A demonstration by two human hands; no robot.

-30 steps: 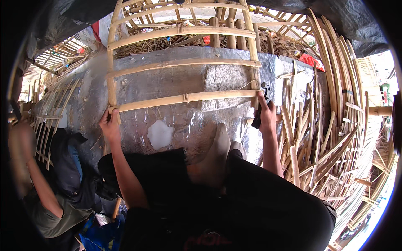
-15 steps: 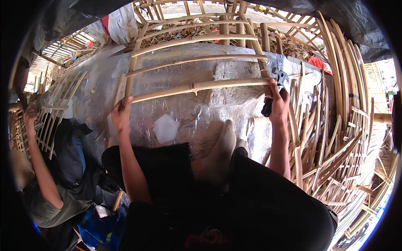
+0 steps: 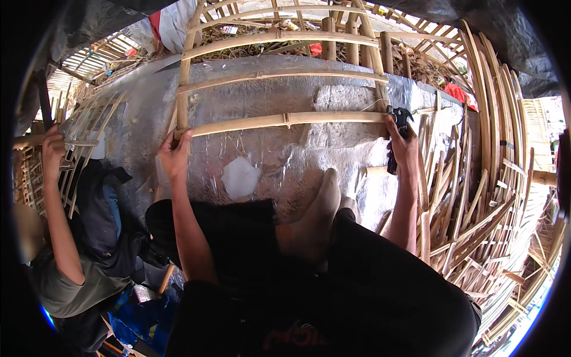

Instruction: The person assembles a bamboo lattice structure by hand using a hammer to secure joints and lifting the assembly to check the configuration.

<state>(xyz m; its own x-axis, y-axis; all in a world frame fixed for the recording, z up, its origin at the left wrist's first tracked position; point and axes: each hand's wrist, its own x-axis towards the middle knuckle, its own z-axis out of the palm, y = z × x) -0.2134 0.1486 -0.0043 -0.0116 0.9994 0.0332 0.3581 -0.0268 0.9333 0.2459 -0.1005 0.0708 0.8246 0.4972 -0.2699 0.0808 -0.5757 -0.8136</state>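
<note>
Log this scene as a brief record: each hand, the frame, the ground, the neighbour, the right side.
Left hand: at the near left corner of the bamboo frame
Right hand: at the near right corner, also holding a dark hammer-like tool
Frame: ladder-like, several crosspieces
Ground: silvery sheet, with a whitish flat piece
Neighbour: raised hand with a long dark tool
Right side: many bamboo strips
</note>
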